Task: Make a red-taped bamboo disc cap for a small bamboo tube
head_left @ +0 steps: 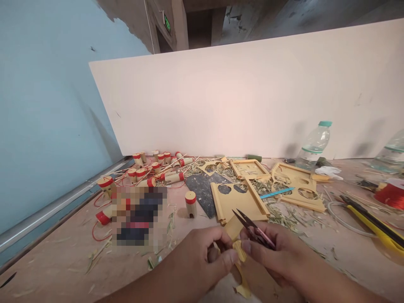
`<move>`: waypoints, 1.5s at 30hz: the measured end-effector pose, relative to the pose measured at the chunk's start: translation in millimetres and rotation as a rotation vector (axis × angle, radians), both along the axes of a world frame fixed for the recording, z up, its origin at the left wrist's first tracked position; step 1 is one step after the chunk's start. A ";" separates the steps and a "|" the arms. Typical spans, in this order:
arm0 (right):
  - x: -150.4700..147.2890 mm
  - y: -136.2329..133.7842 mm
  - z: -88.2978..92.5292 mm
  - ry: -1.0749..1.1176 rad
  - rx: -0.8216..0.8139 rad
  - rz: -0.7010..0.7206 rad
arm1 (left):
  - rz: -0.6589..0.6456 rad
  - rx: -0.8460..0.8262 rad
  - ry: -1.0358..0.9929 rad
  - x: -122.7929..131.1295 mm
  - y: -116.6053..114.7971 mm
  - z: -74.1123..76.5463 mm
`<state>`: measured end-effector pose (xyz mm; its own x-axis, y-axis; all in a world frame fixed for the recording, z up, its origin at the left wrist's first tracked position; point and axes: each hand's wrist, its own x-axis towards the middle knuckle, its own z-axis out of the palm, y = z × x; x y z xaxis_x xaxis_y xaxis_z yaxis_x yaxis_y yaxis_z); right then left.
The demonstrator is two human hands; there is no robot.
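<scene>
My left hand [206, 259] pinches a small yellow wooden piece [240, 252] near the table's front edge. My right hand [271, 252] touches the same piece and holds small red-handled thread snips [251, 225], blades pointing up and left. A flat yellow wooden panel with cut-outs [236, 200] lies just beyond the hands. A short bamboo cylinder with a red band [190, 203] stands upright to the left of that panel.
Several red-banded bamboo cylinders [151, 166] and thin sticks lie at the back left. More yellow wooden frames [296, 185], a blue stick [277, 193], a plastic bottle [314, 145], a red thread spool [391, 193] and a yellow-black tool [375, 225] sit right. A white board [252, 97] backs the table.
</scene>
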<state>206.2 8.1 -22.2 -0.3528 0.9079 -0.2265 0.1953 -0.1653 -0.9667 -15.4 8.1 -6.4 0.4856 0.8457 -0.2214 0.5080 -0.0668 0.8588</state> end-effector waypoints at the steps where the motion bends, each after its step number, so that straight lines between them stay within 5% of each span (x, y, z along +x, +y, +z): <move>1: 1.3 1.3 -0.1 -0.022 0.023 -0.053 | -0.030 0.055 0.048 0.2 -0.1 1.3; 4: 6.2 6.9 1.9 -0.062 0.078 -0.208 | -0.038 0.157 0.150 0.6 0.7 5.7; 11: 14.5 16.4 11.7 -0.123 0.177 -0.362 | 0.182 0.364 0.384 -9.2 10.8 12.8; 27: 14.5 23.6 -1.3 -0.140 0.194 -0.324 | -0.124 0.358 0.421 1.0 -1.4 1.4; 31: 13.6 22.1 0.0 -0.135 0.167 -0.301 | -0.025 0.340 0.507 -1.9 0.4 3.2; 35: 9.4 14.8 6.9 -0.129 0.126 -0.259 | 0.092 0.336 0.354 -3.4 -0.2 9.0; 40: 3.7 2.6 17.6 -0.102 0.133 -0.136 | -0.041 0.301 0.063 -1.8 -5.1 13.7; 45: 1.9 -5.4 19.5 -0.100 0.165 -0.043 | -0.033 0.241 -0.002 -0.5 -5.0 8.2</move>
